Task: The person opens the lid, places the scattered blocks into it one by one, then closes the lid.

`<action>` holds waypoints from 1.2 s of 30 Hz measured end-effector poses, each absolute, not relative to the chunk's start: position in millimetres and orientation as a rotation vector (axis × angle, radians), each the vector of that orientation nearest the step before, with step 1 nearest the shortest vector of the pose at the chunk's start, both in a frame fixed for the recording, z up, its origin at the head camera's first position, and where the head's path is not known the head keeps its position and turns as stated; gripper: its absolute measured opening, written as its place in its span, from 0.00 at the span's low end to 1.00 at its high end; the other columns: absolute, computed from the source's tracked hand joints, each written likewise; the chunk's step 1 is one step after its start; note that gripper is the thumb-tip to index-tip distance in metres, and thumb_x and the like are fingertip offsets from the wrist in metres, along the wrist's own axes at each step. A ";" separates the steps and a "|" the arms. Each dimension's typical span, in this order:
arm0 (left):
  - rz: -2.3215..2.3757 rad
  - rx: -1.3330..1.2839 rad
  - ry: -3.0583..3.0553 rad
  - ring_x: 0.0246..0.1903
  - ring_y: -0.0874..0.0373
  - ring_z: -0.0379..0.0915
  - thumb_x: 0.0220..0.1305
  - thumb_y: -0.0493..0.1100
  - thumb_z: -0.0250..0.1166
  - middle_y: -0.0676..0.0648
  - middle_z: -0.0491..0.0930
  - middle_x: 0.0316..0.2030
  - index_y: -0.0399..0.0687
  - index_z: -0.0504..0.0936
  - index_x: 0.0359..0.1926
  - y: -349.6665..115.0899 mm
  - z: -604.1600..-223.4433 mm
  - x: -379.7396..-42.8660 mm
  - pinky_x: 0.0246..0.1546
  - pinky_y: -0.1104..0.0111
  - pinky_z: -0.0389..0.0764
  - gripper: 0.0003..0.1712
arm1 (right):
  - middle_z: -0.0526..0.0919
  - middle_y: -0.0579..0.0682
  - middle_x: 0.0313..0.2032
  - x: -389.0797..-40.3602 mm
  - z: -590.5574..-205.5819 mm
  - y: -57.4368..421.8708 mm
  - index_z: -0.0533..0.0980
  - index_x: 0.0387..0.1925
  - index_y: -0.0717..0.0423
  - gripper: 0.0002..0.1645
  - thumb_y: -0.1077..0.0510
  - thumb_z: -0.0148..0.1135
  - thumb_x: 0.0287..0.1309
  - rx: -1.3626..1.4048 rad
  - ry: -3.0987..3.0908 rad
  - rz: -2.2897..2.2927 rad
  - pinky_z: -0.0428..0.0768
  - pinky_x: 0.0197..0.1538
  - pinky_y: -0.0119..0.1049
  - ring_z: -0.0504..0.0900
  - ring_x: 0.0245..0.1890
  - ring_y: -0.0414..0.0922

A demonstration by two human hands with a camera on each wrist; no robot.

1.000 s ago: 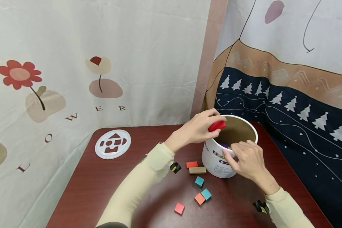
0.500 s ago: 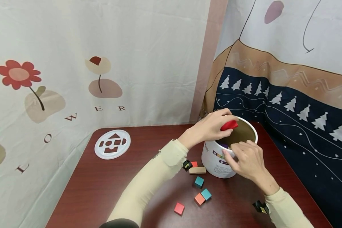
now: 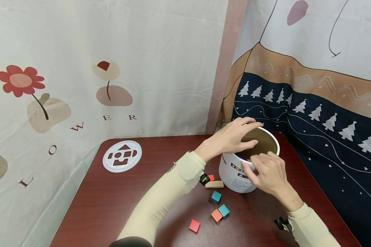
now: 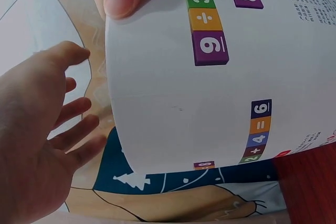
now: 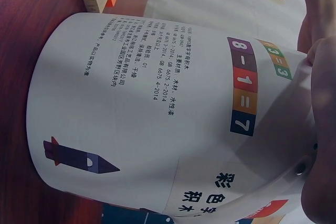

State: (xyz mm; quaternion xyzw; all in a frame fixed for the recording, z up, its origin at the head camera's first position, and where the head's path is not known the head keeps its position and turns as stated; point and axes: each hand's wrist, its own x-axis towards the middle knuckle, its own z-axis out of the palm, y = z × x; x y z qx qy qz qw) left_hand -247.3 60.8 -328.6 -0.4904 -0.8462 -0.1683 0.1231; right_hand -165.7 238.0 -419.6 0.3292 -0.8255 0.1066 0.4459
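My left hand (image 3: 232, 137) hovers over the mouth of a white bucket (image 3: 237, 177) with its fingers spread and nothing between them. In the left wrist view, that hand (image 4: 37, 129) shows its palm beside the bucket wall. My right hand (image 3: 270, 173) grips the near right rim, thumb outside and fingers curled over the edge. In the right wrist view, the right hand (image 5: 321, 129) is at the rim, partly cut off. Something purple shows faintly inside the bucket; the rest of its contents are hidden.
On the table (image 3: 89, 206) left of and before the bucket lie a natural wood block (image 3: 214, 184), a red block (image 3: 211, 177), teal cubes (image 3: 216, 196), an orange cube (image 3: 216, 215) and a red cube (image 3: 194, 226). A white lid (image 3: 106, 164) with shaped cut-outs lies farther left.
My left hand moved right over the bucket holding a red block, then let it go; the block is out of sight now. The right hand has stayed on the rim.
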 end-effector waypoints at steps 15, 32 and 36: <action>-0.334 -1.342 -2.664 0.77 0.58 0.24 0.70 0.76 0.48 0.56 0.46 0.80 0.71 0.55 0.82 58.7 -335.5 -244.2 0.76 0.51 0.47 0.44 | 0.67 0.46 0.09 -165.7 -419.6 237.1 0.66 0.13 0.51 0.29 0.42 0.51 0.66 0.813 -2.007 0.267 0.55 0.18 0.37 0.60 0.10 0.43; -0.422 -1.308 -2.616 0.77 0.60 0.26 0.70 0.75 0.49 0.58 0.46 0.80 0.71 0.54 0.82 37.1 -337.6 -236.9 0.77 0.51 0.45 0.44 | 0.69 0.46 0.10 -166.7 -420.1 238.4 0.70 0.14 0.52 0.29 0.41 0.49 0.67 0.814 -2.038 0.264 0.56 0.18 0.37 0.61 0.11 0.42; -0.458 -1.284 -2.552 0.77 0.59 0.31 0.70 0.73 0.51 0.56 0.51 0.79 0.67 0.59 0.81 22.9 -340.5 -234.1 0.76 0.52 0.48 0.43 | 0.66 0.45 0.09 -166.5 -419.7 238.7 0.67 0.13 0.51 0.30 0.40 0.49 0.67 0.812 -2.047 0.264 0.55 0.18 0.36 0.59 0.11 0.41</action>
